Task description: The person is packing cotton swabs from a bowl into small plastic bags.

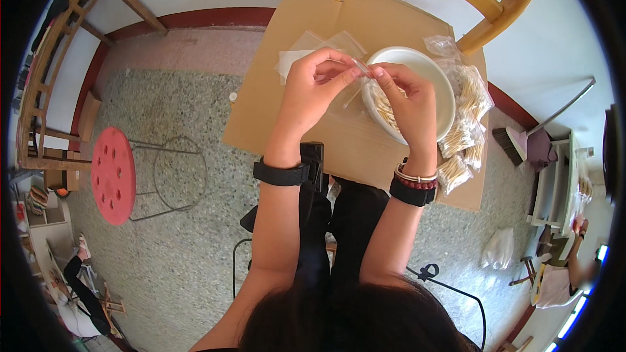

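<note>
So the small clear plastic bag point(362, 67) is up at the fingertips, not down in the palms. Left hand point(312, 91) has thumb and fingers pinched together on its 10 o'clock end, right hand point(412, 99) pinches the 4 o'clock end. Long axis slants roughly 10 to 4; can't tell which end opens. Round white bowl point(446, 99) of pale cotton swabs point(385, 111) sits toward 4 o'clock, on flat brown cardboard point(261, 107).
</note>
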A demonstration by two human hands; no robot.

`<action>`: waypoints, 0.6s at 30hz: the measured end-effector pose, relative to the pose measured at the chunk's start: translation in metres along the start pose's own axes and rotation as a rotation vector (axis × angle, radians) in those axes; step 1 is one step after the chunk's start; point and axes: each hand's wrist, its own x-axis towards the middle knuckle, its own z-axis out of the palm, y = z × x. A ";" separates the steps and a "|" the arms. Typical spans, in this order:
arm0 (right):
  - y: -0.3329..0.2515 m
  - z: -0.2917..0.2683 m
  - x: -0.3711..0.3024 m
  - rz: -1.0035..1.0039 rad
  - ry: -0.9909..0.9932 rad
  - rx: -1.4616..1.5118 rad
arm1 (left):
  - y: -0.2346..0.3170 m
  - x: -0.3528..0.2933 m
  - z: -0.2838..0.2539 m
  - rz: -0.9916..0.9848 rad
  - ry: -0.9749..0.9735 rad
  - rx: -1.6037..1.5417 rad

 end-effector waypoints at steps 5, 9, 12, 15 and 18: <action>0.009 -0.003 -0.005 -0.069 -0.037 -0.076 | -0.001 0.002 0.008 0.028 0.004 -0.094; 0.005 -0.005 -0.007 -0.062 -0.222 -0.162 | -0.001 0.003 0.010 0.001 -0.027 -0.067; 0.006 -0.008 -0.007 0.011 -0.212 -0.109 | 0.000 0.003 0.012 0.026 0.026 0.016; 0.008 -0.010 -0.006 0.081 -0.100 -0.016 | -0.004 -0.001 0.004 0.054 0.055 0.352; 0.007 -0.013 -0.007 0.089 -0.034 0.021 | -0.006 -0.001 -0.007 -0.064 -0.080 0.369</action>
